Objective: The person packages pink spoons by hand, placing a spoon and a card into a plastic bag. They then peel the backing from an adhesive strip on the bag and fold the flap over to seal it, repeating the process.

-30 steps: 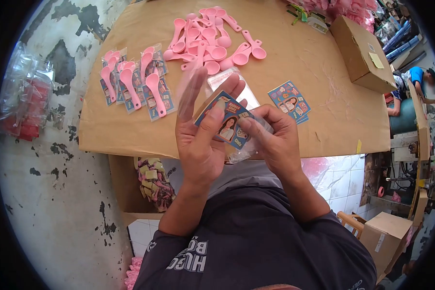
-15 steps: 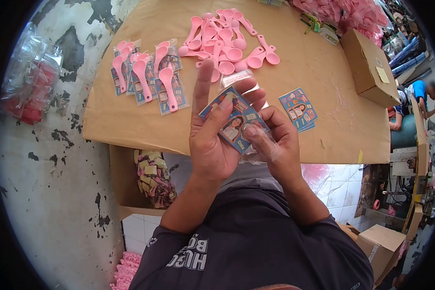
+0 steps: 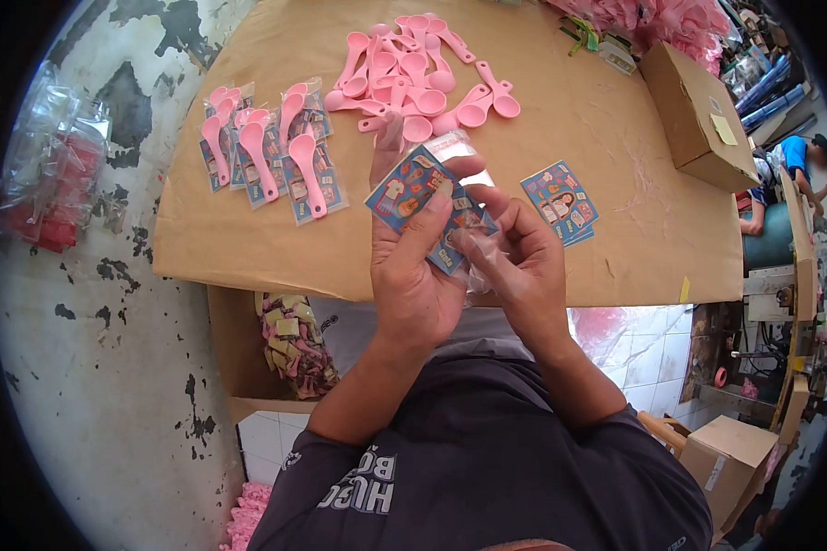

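My left hand [image 3: 420,285] is closed on blue printed cards [image 3: 397,197], its thumb pressed flat on top. My right hand [image 3: 535,266] pinches a clear plastic bag [image 3: 478,272] around the cards' lower right end, where its fingers partly hide them. Just beyond my fingers lie shiny clear bags [image 3: 454,147] on the table. A small stack of the same cards [image 3: 560,204] sits to the right. Farther back is a heap of pink measuring spoons [image 3: 415,72]. At the left, bagged cards [image 3: 334,196] lie in rows with pink spoons [image 3: 305,170] on top.
The brown-covered table [image 3: 634,239] has a cardboard box [image 3: 698,115] at its right edge and pink bundles [image 3: 680,28] behind. Under the front edge stands an open carton [image 3: 234,349] with a filled bag [image 3: 294,344]. Another person [image 3: 795,161] is far right.
The cards have turned and shifted left in my left hand, with another face of print showing. My right fingers have closed in on the bag at their end.
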The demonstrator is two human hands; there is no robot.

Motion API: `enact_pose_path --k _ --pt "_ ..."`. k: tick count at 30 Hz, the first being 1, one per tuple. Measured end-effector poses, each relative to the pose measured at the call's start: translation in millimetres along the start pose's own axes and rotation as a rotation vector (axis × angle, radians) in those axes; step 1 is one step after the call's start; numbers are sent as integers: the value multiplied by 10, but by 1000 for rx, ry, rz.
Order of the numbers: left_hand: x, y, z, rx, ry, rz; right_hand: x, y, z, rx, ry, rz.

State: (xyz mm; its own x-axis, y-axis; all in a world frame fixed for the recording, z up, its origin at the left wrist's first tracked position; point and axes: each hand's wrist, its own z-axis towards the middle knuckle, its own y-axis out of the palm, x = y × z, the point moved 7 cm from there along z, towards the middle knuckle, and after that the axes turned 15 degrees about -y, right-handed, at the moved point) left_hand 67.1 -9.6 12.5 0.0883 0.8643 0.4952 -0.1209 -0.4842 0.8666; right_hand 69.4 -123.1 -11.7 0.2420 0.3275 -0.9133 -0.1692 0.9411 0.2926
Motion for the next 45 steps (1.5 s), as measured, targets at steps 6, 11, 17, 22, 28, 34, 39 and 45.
enact_pose_path --k 6,11,17,22,28,34,39,45 --pt "125 -114 -19 62 110 80 -296 -77 -10 37 -316 -274" --pt "241 -334 -47 195 130 -11 -567 88 -47 -412 -550 -666" --pt "528 -850 -134 350 189 -126 -1007 -177 366 -596 -410 -116" --pt "439 -790 -215 329 167 -145 -641 -671 1425 -498 -440 -1281" --pt "388 -686 -268 282 134 -87 -52 -304 1936 -905 -782 -1408" --pt "458 -655 -316 223 123 -77 191 -647 2251 -975 -648 -1413" --pt "447 -764 -281 274 134 -79 46 -1009 2093 -842 -566 -1380" --pt "476 -607 -125 217 240 -52 -241 -1172 1845 -680 -471 -1316"
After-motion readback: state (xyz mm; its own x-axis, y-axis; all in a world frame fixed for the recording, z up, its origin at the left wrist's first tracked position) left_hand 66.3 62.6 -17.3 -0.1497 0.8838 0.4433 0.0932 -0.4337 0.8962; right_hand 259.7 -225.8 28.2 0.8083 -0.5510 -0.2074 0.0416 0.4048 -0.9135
